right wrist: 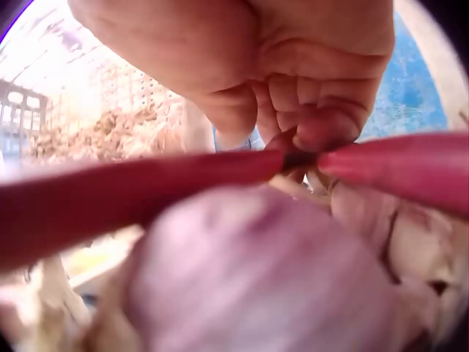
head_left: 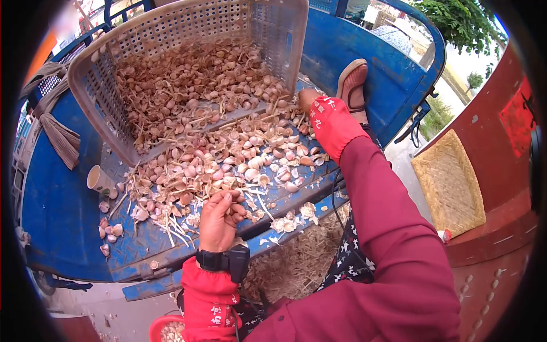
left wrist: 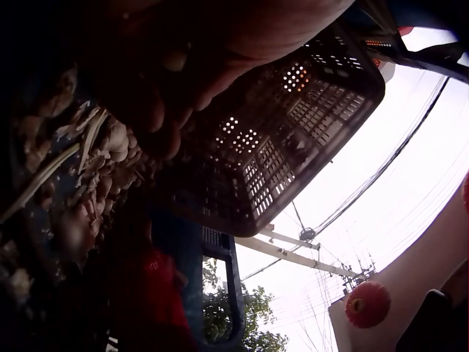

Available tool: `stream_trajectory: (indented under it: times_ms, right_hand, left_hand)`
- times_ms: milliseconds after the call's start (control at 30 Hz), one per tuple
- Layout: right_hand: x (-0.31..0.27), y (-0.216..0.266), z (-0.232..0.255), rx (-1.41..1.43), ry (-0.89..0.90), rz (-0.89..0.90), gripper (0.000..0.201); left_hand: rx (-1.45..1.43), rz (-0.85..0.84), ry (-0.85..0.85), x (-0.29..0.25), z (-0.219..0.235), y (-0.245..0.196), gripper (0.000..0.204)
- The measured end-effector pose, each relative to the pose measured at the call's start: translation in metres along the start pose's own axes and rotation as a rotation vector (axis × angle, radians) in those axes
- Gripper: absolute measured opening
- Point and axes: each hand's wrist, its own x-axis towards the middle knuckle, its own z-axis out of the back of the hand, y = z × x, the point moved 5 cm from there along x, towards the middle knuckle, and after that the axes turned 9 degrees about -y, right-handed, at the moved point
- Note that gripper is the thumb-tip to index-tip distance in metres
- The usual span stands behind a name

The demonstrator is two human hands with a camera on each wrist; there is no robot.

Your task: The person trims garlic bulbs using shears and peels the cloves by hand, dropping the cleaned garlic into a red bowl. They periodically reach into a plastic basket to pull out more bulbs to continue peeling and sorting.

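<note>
A heap of purple-white garlic cloves and dry stalks [head_left: 228, 162] spills from a tipped grey plastic basket [head_left: 102, 85] onto a blue truck bed [head_left: 57, 211]. My left hand [head_left: 223, 211] rests at the near edge of the heap, its fingers curled round a small garlic piece. My right hand [head_left: 307, 98], mostly covered by a red sleeve cuff [head_left: 333, 125], reaches into the heap beside the basket's mouth. In the right wrist view its fingers [right wrist: 322, 110] are curled tight, a blurred red band hides the tips, and a garlic bulb [right wrist: 256, 279] sits just below.
A paper cup [head_left: 99, 179] lies left of the heap. A shoe [head_left: 352, 82] rests on the bed's far side. Husks cover the ground below the tailgate [head_left: 296, 259]. A woven mat [head_left: 450, 185] leans on a red wall at the right. A red bowl [head_left: 168, 328] sits low.
</note>
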Motion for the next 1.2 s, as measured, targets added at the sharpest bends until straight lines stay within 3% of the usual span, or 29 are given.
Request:
stream_trajectory:
  times_ms: [100, 200, 367, 433, 500, 567, 600, 700, 767, 833, 900, 967, 1033, 1067, 1200]
  right_hand:
    - [-0.008, 0.000, -0.004, 0.019, 0.127, 0.031, 0.030]
    - [-0.029, 0.016, 0.009, 0.030, 0.085, 0.305, 0.027]
    - [-0.062, 0.038, 0.052, 0.297, -0.080, 0.180, 0.023]
    - [-0.091, 0.069, 0.076, 0.495, -0.229, 0.378, 0.016]
    - [-0.118, 0.095, 0.069, 0.473, -0.218, 0.577, 0.018]
    - [-0.132, 0.104, 0.056, 0.569, -0.018, 0.513, 0.021]
    - [-0.127, 0.098, 0.056, 0.599, -0.004, 0.456, 0.024]
    - [-0.082, 0.036, 0.053, 0.774, -0.170, 0.038, 0.018]
    - [-0.064, 0.001, 0.055, 0.591, -0.089, -0.102, 0.017]
    - [-0.056, -0.009, 0.046, 0.568, -0.010, -0.110, 0.018]
    - [-0.064, 0.017, 0.036, 0.414, 0.151, 0.198, 0.017]
    - [-0.087, 0.043, 0.042, 0.499, 0.363, -0.033, 0.022]
    - [-0.073, 0.054, 0.023, 0.125, 0.087, 0.280, 0.027]
    - [-0.062, 0.051, 0.001, 0.016, 0.021, 0.253, 0.028]
    - [-0.064, 0.066, 0.013, -0.065, 0.123, 0.313, 0.026]
  left_hand:
    - [0.001, -0.006, 0.013, 0.000, -0.001, 0.001, 0.018]
    - [0.024, 0.000, 0.012, -0.001, -0.004, 0.002, 0.017]
    - [0.042, -0.005, 0.010, -0.001, -0.003, 0.001, 0.017]
    - [0.028, -0.015, -0.006, 0.000, -0.002, 0.000, 0.017]
    - [0.051, -0.007, 0.038, 0.000, -0.004, 0.003, 0.017]
    - [0.049, 0.001, 0.034, -0.003, -0.004, 0.003, 0.017]
    - [0.054, -0.009, 0.029, -0.002, -0.003, 0.001, 0.017]
    - [0.027, -0.024, 0.018, 0.000, -0.001, -0.002, 0.016]
    - [0.010, -0.033, 0.033, 0.003, 0.000, -0.003, 0.016]
    - [0.021, -0.034, 0.038, 0.006, -0.001, -0.002, 0.016]
    - [0.039, -0.025, 0.021, 0.004, -0.003, 0.000, 0.016]
    - [0.046, -0.025, 0.018, 0.003, -0.003, 0.000, 0.016]
    - [0.053, -0.032, 0.014, 0.003, -0.002, -0.001, 0.016]
    - [0.036, -0.028, 0.018, 0.004, -0.002, -0.001, 0.015]
    - [0.027, -0.028, 0.059, 0.003, -0.006, 0.001, 0.016]
